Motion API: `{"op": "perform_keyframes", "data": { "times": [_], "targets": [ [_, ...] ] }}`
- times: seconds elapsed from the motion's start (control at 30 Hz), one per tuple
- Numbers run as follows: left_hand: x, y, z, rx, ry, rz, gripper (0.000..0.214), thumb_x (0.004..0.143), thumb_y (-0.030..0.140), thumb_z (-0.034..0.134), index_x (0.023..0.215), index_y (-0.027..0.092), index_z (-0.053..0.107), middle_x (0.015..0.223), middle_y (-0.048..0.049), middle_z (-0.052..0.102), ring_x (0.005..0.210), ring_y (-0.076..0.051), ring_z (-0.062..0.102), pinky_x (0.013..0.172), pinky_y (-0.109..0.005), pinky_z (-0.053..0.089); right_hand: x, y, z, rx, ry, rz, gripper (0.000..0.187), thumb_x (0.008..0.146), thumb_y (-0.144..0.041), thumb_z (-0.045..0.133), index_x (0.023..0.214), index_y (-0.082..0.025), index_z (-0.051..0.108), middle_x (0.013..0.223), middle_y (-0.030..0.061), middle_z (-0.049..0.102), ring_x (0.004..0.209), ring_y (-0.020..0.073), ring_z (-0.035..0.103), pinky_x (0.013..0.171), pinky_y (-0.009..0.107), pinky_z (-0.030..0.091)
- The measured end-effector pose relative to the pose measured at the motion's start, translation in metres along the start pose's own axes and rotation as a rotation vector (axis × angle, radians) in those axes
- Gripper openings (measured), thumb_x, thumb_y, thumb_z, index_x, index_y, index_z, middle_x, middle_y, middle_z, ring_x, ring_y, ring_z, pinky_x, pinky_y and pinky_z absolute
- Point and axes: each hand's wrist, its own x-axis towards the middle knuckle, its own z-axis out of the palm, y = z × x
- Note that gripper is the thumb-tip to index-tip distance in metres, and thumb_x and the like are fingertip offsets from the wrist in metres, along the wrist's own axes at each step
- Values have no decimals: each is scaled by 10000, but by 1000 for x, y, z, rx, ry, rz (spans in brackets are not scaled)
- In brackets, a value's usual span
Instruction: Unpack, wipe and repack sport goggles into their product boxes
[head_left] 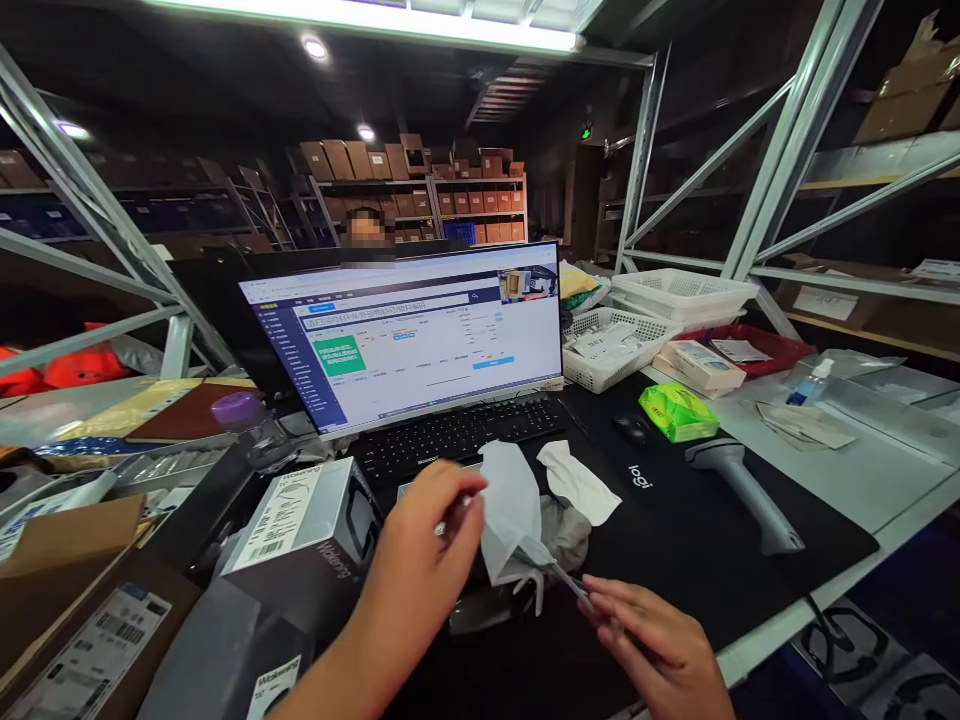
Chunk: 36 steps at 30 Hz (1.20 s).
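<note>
- Head view: at a packing desk in a warehouse, a person is working a white cloth point(510, 510) over what looks like a pair of glasses point(559, 575), the two hands meeting just above the black desk mat point(675, 520).
- The left hand point(424, 550) is pinching the cloth from the upper side, fingers curled close together; the cloth is hanging from that pinch and draping over the near end of the frame.
- The right hand point(652, 640) is gripping the thin temple arm of the glasses between fingertips, holding it low and near the desk's front edge.
- The lenses are hidden behind the cloth, so how clean they are cannot be told; judging by the pose, wiping is in progress and not finished.
- A grey product box point(311, 520) is sitting just left of the hands, a second white tissue point(574, 480) is lying on the mat behind them, and nothing looks packed yet.
- Behind, a monitor point(409, 335) is showing an order page above a keyboard point(457, 435); a handheld scanner point(739, 490) and a green packet point(679, 412) are resting to the right, and another person is sitting beyond the screen.
</note>
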Motion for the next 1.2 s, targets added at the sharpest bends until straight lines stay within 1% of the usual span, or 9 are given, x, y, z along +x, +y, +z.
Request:
{"op": "perform_keyframes", "data": {
  "times": [0.07, 0.17, 0.23, 0.33, 0.5, 0.67, 0.93, 1.07, 1.2],
  "targets": [
    [-32, -17, 3, 50, 87, -164, 182, 912, 381, 537, 919, 233, 642, 763, 12, 649, 653, -143, 605, 601, -239, 473, -6, 5, 5, 77, 43, 84, 310, 883, -105, 674, 1132, -263, 771, 1077, 75, 791, 949, 245, 773, 778, 284, 666],
    [-70, -29, 20, 193, -142, -300, 227, 871, 377, 544, 708, 226, 591, 593, 32, 569, 528, -138, 533, 516, -241, 383, -16, 10, 14, 210, 37, 203, 333, 890, -106, 670, 1157, -281, 766, 1127, 83, 775, 954, 270, 771, 772, 330, 677],
    [-79, -27, 34, 284, -229, -335, 229, 864, 371, 555, 696, 225, 607, 614, 22, 604, 551, -146, 550, 540, -251, 351, -22, 11, 18, 263, 25, 239, 359, 893, -94, 664, 1179, -291, 757, 1164, 87, 762, 964, 280, 768, 776, 347, 679],
    [-72, -19, 49, 373, -191, -339, 275, 885, 413, 564, 700, 228, 649, 598, 15, 619, 536, -152, 549, 544, -259, 291, -27, 9, 22, 228, -13, 194, 405, 875, -60, 669, 1205, -280, 746, 1191, 98, 750, 997, 289, 758, 798, 354, 674],
    [-51, -19, 55, 403, -22, -204, 372, 928, 305, 526, 572, 211, 572, 527, 12, 604, 466, -135, 522, 512, -257, 217, -26, 5, 24, 107, 9, 25, 407, 876, -98, 681, 1239, -275, 730, 1161, 99, 761, 967, 283, 765, 786, 328, 666],
    [-50, -29, 62, 361, 75, -5, 378, 958, 220, 493, 582, 202, 527, 521, 22, 570, 453, -113, 507, 488, -240, 273, -21, 2, 26, -3, 31, -21, 338, 891, -192, 705, 1214, -282, 746, 1095, 82, 782, 915, 267, 777, 786, 298, 652],
    [-76, -26, 75, 253, 95, 680, 291, 871, 65, 458, 626, 218, 501, 524, 28, 563, 455, -109, 506, 464, -285, 307, -18, 2, 25, -42, 56, 147, 232, 917, -222, 669, 1114, -233, 792, 1065, 95, 790, 924, 263, 778, 788, 283, 657],
    [-83, -26, 66, 287, 138, 687, 264, 824, 21, 456, 654, 214, 517, 519, 12, 546, 443, -127, 480, 455, -318, 279, -17, 1, 25, -159, 87, 125, 192, 906, -226, 673, 1043, -224, 807, 1014, 79, 801, 870, 249, 786, 761, 267, 665],
    [-84, -24, 54, 321, 200, 595, 256, 843, 44, 444, 665, 203, 538, 531, -4, 541, 457, -134, 485, 472, -324, 288, -5, -1, 26, -371, 91, -80, 170, 891, -215, 655, 987, -228, 795, 1218, 113, 728, 1055, 302, 732, 805, 353, 666]
  ]
}}
